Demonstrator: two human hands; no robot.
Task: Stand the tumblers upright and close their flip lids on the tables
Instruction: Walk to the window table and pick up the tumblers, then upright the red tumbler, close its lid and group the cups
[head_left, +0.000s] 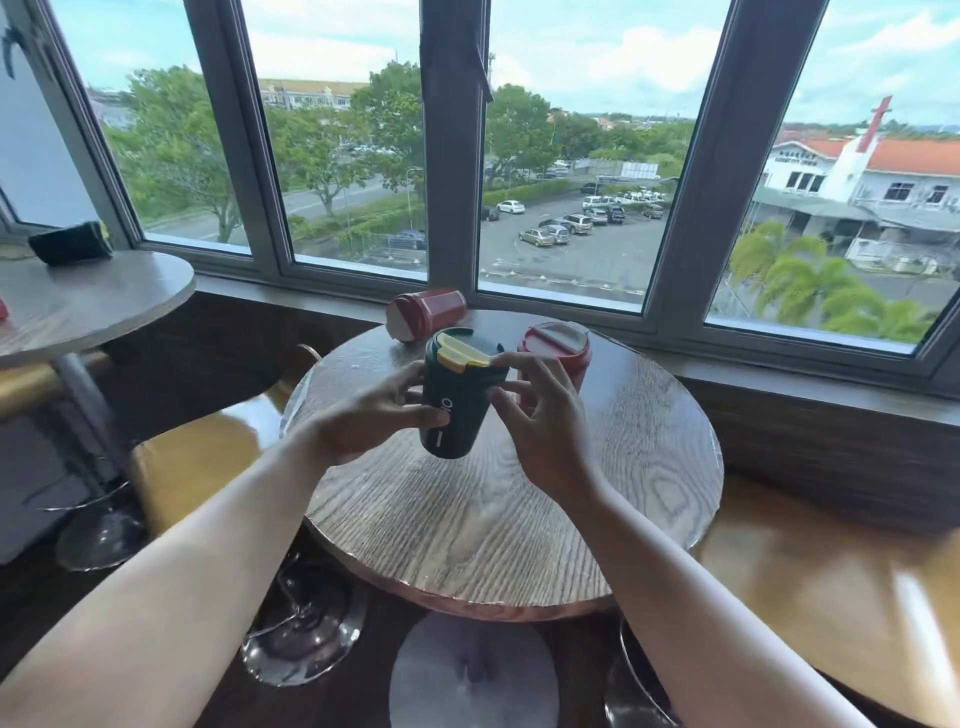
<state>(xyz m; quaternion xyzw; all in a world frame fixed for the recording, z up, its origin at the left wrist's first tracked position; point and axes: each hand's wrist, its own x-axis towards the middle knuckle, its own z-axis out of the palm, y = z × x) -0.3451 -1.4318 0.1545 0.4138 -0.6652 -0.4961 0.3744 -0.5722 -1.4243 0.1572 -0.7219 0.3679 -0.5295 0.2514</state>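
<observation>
A dark green tumbler (457, 400) with a yellow flip lid (460, 356) stands nearly upright, slightly tilted, near the middle of the round wooden table (493, 519). The yellow flap is raised. My left hand (369, 421) grips the tumbler's side. My right hand (540, 410) touches its rim, a fingertip on the yellow flap. Behind it stands a red tumbler (563, 348) upright with a pale lid. Another red tumbler (426, 314) lies on its side at the table's far edge.
A second round table (93, 306) at the left carries a dark green tumbler (70, 243) lying on its side. Yellow stools (197, 462) stand around the tables. A window sill (779, 364) and large windows run close behind.
</observation>
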